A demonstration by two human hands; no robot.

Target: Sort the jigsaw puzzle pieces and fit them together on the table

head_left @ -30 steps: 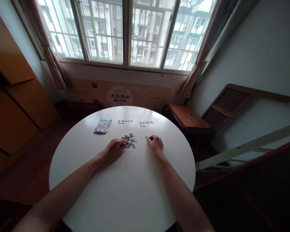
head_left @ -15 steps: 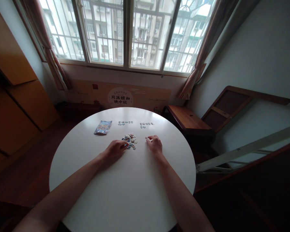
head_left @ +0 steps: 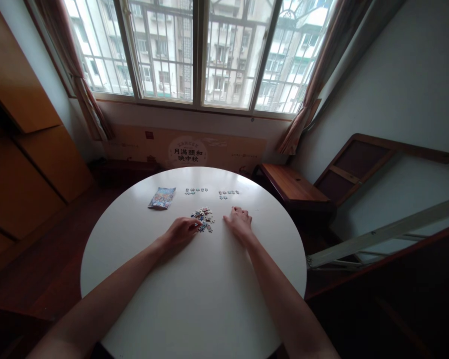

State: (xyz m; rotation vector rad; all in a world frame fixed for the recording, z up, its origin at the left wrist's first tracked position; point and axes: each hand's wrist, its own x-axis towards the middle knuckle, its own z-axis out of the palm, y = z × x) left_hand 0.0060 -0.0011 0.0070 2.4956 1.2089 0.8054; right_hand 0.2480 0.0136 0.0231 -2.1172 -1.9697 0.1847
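Observation:
A round white table [head_left: 194, 294] carries a small heap of coloured puzzle pieces [head_left: 204, 218] near its middle. My left hand [head_left: 181, 230] rests beside the heap, its fingertips pinched at the heap's left edge. My right hand [head_left: 240, 221] lies to the right of the heap, fingers curled around a small puzzle piece [head_left: 234, 208] at the fingertips. Two short rows of sorted pieces sit further back, one on the left [head_left: 195, 190] and one on the right [head_left: 228, 193]. A printed puzzle bag [head_left: 161, 197] lies at the back left.
A wooden side table [head_left: 290, 182] stands right of the round table. A printed board [head_left: 187, 149] leans below the barred window [head_left: 198, 50]. Wooden cabinets [head_left: 26, 164] fill the left; a leaning frame [head_left: 359, 159] and a pale rail [head_left: 381, 232] are at the right.
My right hand has shifted slightly forward and its fingers have curled higher around the small piece. My left hand stays at the heap. The view has tilted a little.

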